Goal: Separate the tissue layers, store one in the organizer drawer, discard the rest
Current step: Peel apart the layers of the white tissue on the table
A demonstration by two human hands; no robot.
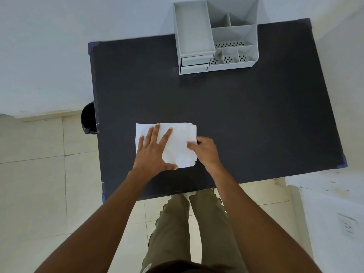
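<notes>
A folded white tissue (177,144) lies flat on the dark table (246,119), near its front edge. My left hand (154,150) presses on the tissue's left half, palm down with fingers spread. My right hand (204,150) pinches the tissue's right edge between thumb and fingertips. The grey organizer (216,34) stands at the table's far edge. Its two small drawers (195,63) sit in the lower left part and look closed.
A black bin (88,119) stands on the floor against the table's left edge, partly hidden by it. White walls rise behind and to the right. A wall socket (347,225) is at the lower right. My legs stand at the table's front edge.
</notes>
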